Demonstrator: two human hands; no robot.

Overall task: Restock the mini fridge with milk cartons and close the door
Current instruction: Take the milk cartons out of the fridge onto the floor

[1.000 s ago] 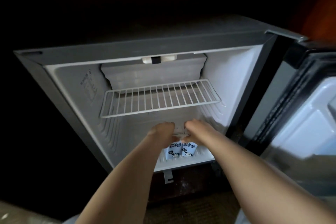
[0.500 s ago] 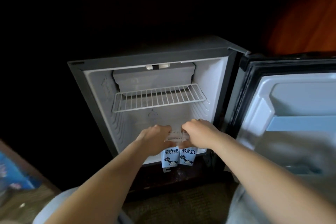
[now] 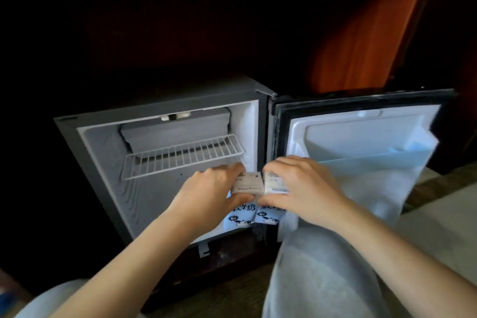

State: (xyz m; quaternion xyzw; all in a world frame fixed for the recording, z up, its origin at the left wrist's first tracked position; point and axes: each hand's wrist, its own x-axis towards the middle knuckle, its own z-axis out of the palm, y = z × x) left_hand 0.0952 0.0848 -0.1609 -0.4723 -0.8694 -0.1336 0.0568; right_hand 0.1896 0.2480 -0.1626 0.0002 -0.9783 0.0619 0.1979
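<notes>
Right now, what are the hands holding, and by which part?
Each holds one milk carton by its top end: the left hand grips the left carton, the right hand the right carton.

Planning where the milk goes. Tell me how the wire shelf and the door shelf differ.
The wire shelf is an open white grid inside the fridge; the door shelf is a solid pale strip on the open door. The wire shelf shows whole; the right hand hides the door shelf's hinge-side end. Both are pale and bear nothing that shows.
</notes>
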